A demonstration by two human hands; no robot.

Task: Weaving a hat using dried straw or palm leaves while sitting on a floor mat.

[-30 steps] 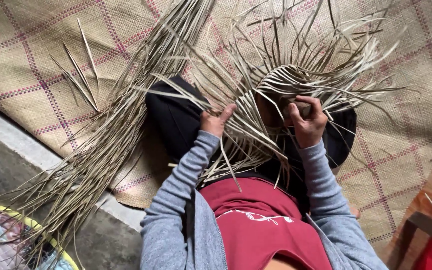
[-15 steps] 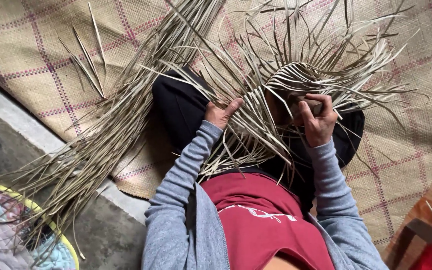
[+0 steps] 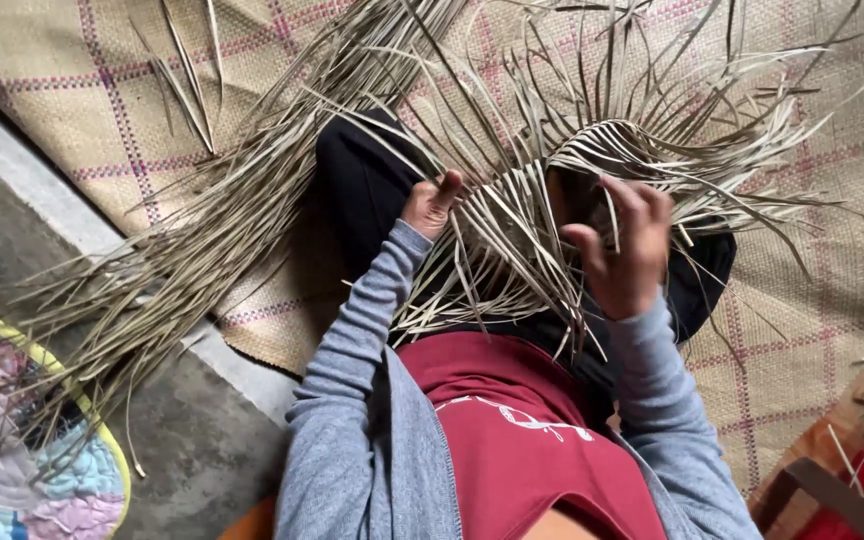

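Note:
A half-woven piece of pale dried leaf strips [image 3: 542,190] rests on my lap over dark trousers [image 3: 362,190], its loose ends fanning outward. My left hand [image 3: 432,203] pinches strips at the weave's left edge. My right hand [image 3: 624,250] is raised at the right side, fingers spread and curled among the strips, thumb apart; it touches strands near the woven band. Both arms wear grey sleeves over a red shirt [image 3: 522,430].
A long bundle of loose dried strips [image 3: 182,250] lies diagonally to my left across a woven checked mat [image 3: 52,110]. Bare concrete floor [image 3: 182,440] borders the mat. A colourful quilted cloth [image 3: 22,450] sits bottom left; a red and orange object [image 3: 852,470] bottom right.
My right hand has opened from a closed grip and lifted, fingers now spread among the strips. The left hand stayed at the weave's edge. The view shifted slightly.

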